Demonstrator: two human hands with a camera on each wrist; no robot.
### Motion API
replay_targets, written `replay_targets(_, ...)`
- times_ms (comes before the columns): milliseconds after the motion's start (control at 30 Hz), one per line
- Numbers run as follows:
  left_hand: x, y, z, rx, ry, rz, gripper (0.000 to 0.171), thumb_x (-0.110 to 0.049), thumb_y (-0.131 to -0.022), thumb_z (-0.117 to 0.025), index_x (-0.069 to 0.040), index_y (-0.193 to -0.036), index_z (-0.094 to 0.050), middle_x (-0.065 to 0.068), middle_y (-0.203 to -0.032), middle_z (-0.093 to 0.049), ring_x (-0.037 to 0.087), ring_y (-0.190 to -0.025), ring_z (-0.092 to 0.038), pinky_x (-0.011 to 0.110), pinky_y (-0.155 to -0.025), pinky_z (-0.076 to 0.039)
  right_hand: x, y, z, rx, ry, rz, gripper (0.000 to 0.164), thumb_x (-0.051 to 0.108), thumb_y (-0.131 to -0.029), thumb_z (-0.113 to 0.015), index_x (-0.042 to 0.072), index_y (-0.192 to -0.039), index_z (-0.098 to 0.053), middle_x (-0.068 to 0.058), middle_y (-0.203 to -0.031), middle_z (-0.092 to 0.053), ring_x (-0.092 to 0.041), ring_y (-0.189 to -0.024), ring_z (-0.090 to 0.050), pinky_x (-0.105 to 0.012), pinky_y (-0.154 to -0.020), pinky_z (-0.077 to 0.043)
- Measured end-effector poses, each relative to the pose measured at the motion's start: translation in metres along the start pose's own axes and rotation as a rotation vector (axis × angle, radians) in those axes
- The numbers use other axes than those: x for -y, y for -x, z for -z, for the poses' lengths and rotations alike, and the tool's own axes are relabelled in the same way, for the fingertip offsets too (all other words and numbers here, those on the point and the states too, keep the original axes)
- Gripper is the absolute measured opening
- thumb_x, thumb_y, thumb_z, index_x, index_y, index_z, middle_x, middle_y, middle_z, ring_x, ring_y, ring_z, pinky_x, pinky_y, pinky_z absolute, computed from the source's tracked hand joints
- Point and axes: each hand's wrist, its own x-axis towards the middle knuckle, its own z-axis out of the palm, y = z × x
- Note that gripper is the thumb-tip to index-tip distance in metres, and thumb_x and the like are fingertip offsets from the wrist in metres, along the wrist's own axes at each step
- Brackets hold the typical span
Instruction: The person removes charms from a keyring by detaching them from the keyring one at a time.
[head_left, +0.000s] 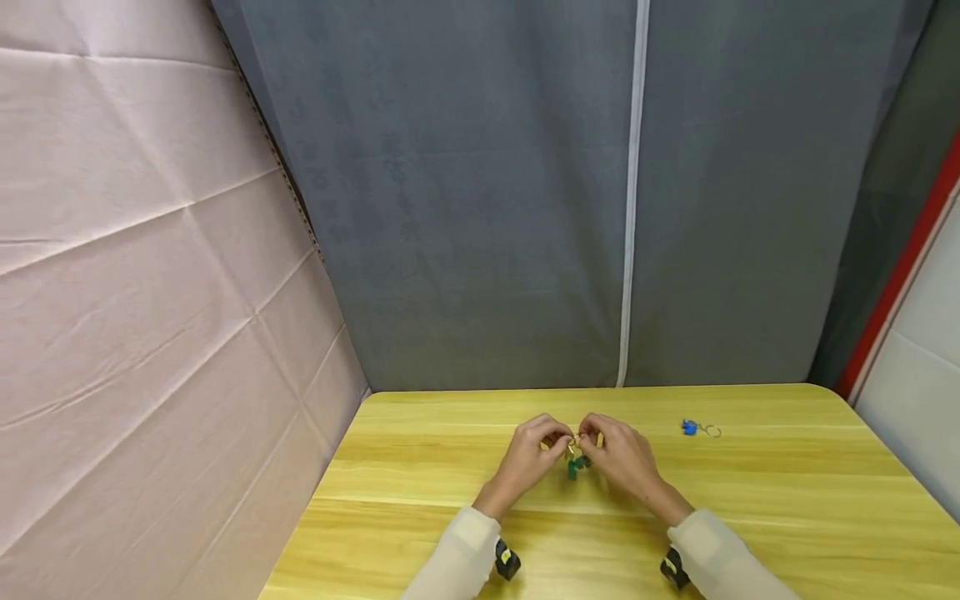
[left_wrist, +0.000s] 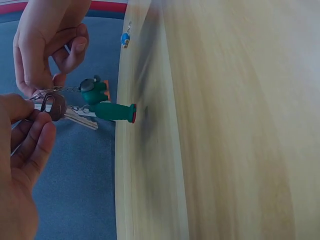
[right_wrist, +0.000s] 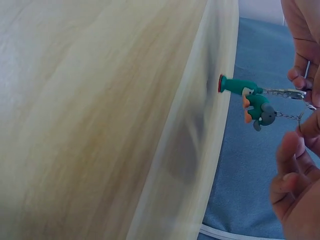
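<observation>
In the head view the left hand [head_left: 528, 454] and right hand [head_left: 618, 457] meet fingertip to fingertip over the table. The left thumb and fingers pinch a bunch of keys [left_wrist: 59, 106] at its top; silver key blades [left_wrist: 82, 119] stick out below. From the bunch a green figure [left_wrist: 115, 111] with a red end hangs on a short chain. Between its fingertips the right hand pinches the ring [right_wrist: 300, 122] of a keychain, whose small green animal charm [right_wrist: 257, 107] has a grey head and orange feet. Both charms dangle side by side, and fingers partly hide the rings.
A blue charm keychain [head_left: 689, 427] with its ring [head_left: 713, 432] lies on the wooden table [head_left: 420, 467], right of the hands. A grey curtain [head_left: 480, 208] hangs behind the table, and a pale cloth wall [head_left: 150, 292] rises on the left.
</observation>
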Motion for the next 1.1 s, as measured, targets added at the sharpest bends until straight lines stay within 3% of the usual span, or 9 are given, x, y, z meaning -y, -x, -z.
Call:
replay_targets(300,-0.0001,0.0004,-0.0002,-0.003,-0.007,0.026,0.009,-0.012,-0.105,-0.069,-0.010,-0.106,-0.078,0.003,-0.098,-0.074,0.006,-0.083,-0.069,0.014,-0.076,-0.058,-0.0008,-0.0017,-0.0006,0.015,-0.016,-0.034,0.010,0.010,-0.093,-0.072,0.020,-0.092,-0.070,0.008,-0.084,-0.069,-0.002,-0.060,-0.045,-0.023,-0.056,-0.040)
replay_targets(567,-0.0021,-0.0009,0.0014,-0.014,-0.021,0.033,0.013,-0.013,-0.106,-0.068,-0.010,-0.109,-0.080,0.004,-0.101,-0.077,0.007,-0.085,-0.070,0.015,-0.077,-0.058,0.0007,-0.0026,-0.0017,0.057,-0.062,0.008,0.018,0.008,-0.095,-0.075,0.020,-0.109,-0.076,0.004,-0.099,-0.074,0.002,-0.066,-0.050,-0.022,-0.058,-0.045)
replay_targets(1100,-0.0008,-0.0001,-0.0015,-0.020,-0.037,0.041,0.010,-0.012,-0.105,-0.069,-0.010,-0.106,-0.079,0.002,-0.098,-0.075,0.004,-0.082,-0.067,0.019,-0.072,-0.059,0.0029,0.0008,-0.0010,-0.004,-0.007,0.038,0.009,0.014,-0.095,-0.081,0.022,-0.091,-0.077,0.009,-0.088,-0.070,0.000,-0.067,-0.054,-0.022,-0.060,-0.047)
